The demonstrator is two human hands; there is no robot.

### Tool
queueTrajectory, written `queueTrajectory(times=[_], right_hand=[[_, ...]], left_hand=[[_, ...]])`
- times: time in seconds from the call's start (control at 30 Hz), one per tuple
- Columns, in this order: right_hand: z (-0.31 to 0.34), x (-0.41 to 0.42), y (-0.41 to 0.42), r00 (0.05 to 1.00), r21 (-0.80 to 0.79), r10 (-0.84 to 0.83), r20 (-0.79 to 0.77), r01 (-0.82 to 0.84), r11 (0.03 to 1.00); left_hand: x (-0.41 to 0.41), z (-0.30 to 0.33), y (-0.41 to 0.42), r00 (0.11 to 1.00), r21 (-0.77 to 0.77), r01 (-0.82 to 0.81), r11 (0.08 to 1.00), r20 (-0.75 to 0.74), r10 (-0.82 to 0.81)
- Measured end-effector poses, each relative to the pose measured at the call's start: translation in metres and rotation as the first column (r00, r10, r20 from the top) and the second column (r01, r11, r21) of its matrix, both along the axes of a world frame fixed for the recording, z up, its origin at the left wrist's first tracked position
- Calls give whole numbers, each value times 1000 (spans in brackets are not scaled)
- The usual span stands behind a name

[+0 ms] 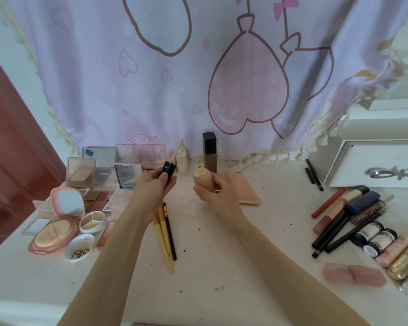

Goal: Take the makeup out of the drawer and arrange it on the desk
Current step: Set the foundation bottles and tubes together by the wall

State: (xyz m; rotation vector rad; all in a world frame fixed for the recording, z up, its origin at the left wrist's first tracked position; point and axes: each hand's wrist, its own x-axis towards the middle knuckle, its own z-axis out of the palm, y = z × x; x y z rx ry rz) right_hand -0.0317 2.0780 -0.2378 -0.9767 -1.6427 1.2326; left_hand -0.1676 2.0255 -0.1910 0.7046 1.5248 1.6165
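A white desk fills the near part of the room, and it has small dark specks on it. Behind it hangs a pale purple cloth with big pink hearts and a cream fringe. A red-brown door is at the far left. A white drawer box with a silver bow handle sits at the far right.

The left hand curls its fingers round a small black cap. The right hand grips a tan bottle with its top off. Both are held above the middle of the desk.

On the left lie open powder cases and colour trays. Gold brushes lie near the middle. Pencils and tubes lie on the right. A tall dark bottle stands at the back, by the cloth.
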Motion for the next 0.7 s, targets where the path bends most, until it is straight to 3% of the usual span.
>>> queueTrajectory(times=[0.1, 0.2, 0.33, 0.5, 0.7], right_hand=[[-3, -14, 5, 998, 21, -50, 43, 49, 999], [-6, -26, 11, 993, 27, -85, 82, 83, 996], [-7, -37, 12, 984, 53, -153, 88, 149, 987], [-11, -49, 11, 956, 117, -248, 157, 231, 966], [-14, -59, 11, 931, 190, -282, 234, 241, 952]], left_hand=[[1, -4, 6, 982, -61, 6, 998, -188, -17], [-3, -8, 14, 975, -83, 12, 996, -222, -30], [-8, -12, 21, 918, -108, -37, 993, -397, -9], [-15, -17, 31, 898, -138, -74, 988, -441, 6], [-22, -22, 40, 749, -259, -89, 962, -654, -106]])
